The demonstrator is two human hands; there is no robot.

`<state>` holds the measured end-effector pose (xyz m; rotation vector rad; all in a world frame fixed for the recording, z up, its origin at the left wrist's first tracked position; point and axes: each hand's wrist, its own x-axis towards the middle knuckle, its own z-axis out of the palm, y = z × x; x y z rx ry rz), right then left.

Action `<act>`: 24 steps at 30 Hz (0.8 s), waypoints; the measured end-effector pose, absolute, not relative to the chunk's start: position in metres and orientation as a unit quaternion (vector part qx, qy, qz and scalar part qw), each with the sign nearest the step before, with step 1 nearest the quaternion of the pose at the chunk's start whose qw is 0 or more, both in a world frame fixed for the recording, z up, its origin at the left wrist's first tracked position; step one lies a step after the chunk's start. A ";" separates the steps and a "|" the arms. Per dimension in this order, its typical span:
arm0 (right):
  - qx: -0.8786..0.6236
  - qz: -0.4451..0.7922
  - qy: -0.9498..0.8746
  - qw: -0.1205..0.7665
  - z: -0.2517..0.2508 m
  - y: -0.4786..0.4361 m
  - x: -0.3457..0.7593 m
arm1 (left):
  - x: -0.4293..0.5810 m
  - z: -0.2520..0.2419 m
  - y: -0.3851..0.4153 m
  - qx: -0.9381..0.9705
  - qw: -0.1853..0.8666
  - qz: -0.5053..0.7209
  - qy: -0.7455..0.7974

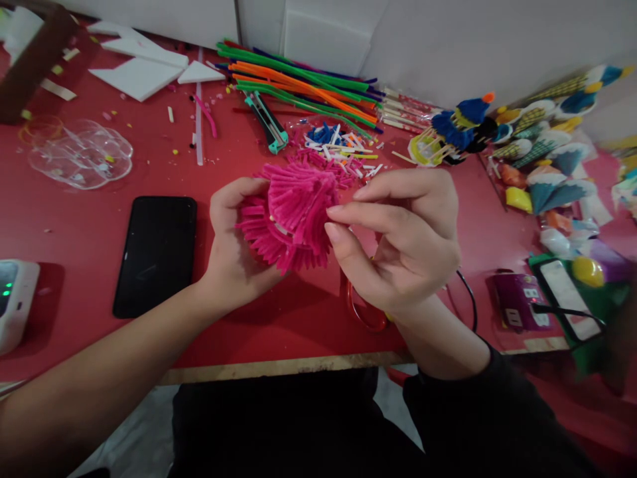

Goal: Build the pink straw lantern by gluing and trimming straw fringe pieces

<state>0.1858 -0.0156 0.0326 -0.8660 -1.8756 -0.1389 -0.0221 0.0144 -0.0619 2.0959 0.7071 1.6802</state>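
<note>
My left hand (231,249) is wrapped round a pink fuzzy ball (291,216) made of short pipe-cleaner pieces stuck out like spikes, holding it above the red table (89,219). My right hand (405,242) is at the ball's right side, its fingers drawn together with the fingertips touching the pink spikes. Whether a small piece sits in that pinch I cannot make out. Just behind the ball lies a heap of cut pink pieces (326,162).
A black phone (156,252) lies left of my hands, a clear plastic tray (82,156) further back. Long coloured pipe cleaners (298,83) and a teal utility knife (269,123) lie at the back. Finished feathered craft figures (537,146) crowd the right. Red scissor handles (363,312) lie under my right wrist.
</note>
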 end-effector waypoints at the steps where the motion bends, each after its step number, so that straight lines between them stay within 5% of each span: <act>1: -0.356 -0.062 -0.781 0.509 0.033 -0.015 0.186 | -0.022 -0.062 0.014 0.742 0.177 0.595 0.252; 7: -0.307 -0.131 -0.793 0.510 0.030 -0.012 0.188 | -0.021 -0.061 0.017 0.753 0.124 0.598 0.245; 17: -0.260 -0.205 -0.822 0.464 0.027 -0.014 0.195 | -0.024 -0.065 0.018 0.713 0.224 0.611 0.260; 24: -0.273 -0.198 -0.827 0.450 0.026 -0.014 0.193 | -0.024 -0.063 0.017 0.738 0.190 0.597 0.249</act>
